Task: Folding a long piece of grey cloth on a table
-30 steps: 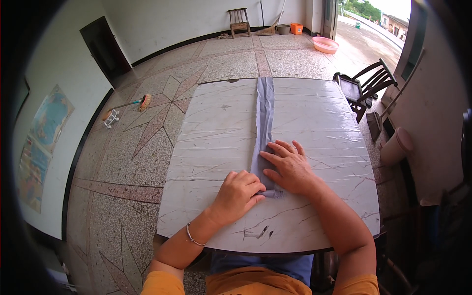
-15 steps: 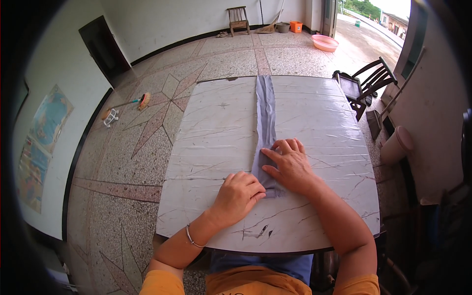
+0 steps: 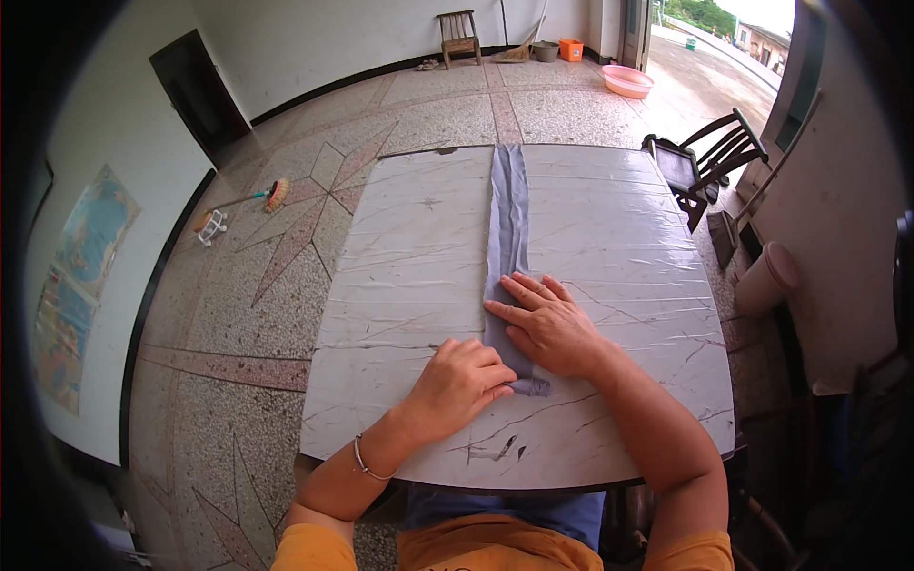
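A long strip of grey-blue cloth [image 3: 509, 219] runs lengthwise over the table [image 3: 400, 276], from its far edge toward me, wrinkled in its far half. The near end of the strip is folded or rolled into a small thick edge. My left hand [image 3: 461, 379] is closed in a pinch on the left side of that near end; its fingertips are partly hidden. On the strip just beyond lies my right hand [image 3: 550, 324], palm down, fingers stretched out and pressing the cloth against the tabletop.
The table has a white marbled, creased covering. A dark chair [image 3: 709, 167] stands by its far right corner, with a long-handled dustpan [image 3: 724, 238] and a pink bin [image 3: 767, 281] along the right. Beyond are a wooden chair [image 3: 459, 38] and a pink basin [image 3: 627, 82].
My right hand has slid a little left across the cloth, its fingers flatter. The folded near end now sits slightly closer to me, tilted, and my left hand keeps hold of it.
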A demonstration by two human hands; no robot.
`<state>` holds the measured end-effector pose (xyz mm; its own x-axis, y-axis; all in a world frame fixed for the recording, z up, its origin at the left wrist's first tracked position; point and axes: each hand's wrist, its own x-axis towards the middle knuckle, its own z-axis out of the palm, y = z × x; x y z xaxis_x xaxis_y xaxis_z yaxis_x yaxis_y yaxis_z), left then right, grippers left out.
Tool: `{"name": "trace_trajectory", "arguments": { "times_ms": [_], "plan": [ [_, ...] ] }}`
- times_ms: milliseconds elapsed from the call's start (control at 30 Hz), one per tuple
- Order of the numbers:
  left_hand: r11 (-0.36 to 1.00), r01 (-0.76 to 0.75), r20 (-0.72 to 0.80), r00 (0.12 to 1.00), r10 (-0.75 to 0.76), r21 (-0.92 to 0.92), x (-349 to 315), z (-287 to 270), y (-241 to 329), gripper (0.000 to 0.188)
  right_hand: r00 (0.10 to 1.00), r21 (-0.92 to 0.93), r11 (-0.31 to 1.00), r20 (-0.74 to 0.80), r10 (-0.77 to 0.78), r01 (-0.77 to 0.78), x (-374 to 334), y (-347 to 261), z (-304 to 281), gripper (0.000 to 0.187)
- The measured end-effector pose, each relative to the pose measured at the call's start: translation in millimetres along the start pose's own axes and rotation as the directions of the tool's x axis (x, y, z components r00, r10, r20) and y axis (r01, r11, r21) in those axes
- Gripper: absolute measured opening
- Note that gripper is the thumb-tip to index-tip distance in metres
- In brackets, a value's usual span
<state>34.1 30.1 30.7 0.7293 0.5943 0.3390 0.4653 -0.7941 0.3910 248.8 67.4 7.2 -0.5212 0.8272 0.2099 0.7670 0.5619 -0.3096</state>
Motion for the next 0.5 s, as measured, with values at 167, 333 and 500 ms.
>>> {"name": "trace_trajectory", "arguments": {
  "times_ms": [167, 333, 500],
  "plan": [
    [0.997, 0.071, 0.006, 0.997, -0.071, -0.041, 2.2, 0.7, 2.4, 0.011, 1.000, -0.014, 1.000, 0.012, 0.011, -0.011, -0.7, -0.8, 0.9, 0.045],
    [0.999, 0.041, -0.137, 0.990, -0.045, -0.035, 2.8, 11.0, -2.8, 0.008, 1.000, -0.015, 1.000, -0.023, 0.015, -0.015, -0.8, -1.9, 2.9, 0.045],
    [0.993, 0.119, -0.178, 0.977, -0.118, -0.004, 2.4, 18.0, -3.7, 0.007, 0.999, -0.019, 1.000, -0.032, 0.001, -0.002, -1.5, -0.6, 3.5, 0.045]
  ]
}}
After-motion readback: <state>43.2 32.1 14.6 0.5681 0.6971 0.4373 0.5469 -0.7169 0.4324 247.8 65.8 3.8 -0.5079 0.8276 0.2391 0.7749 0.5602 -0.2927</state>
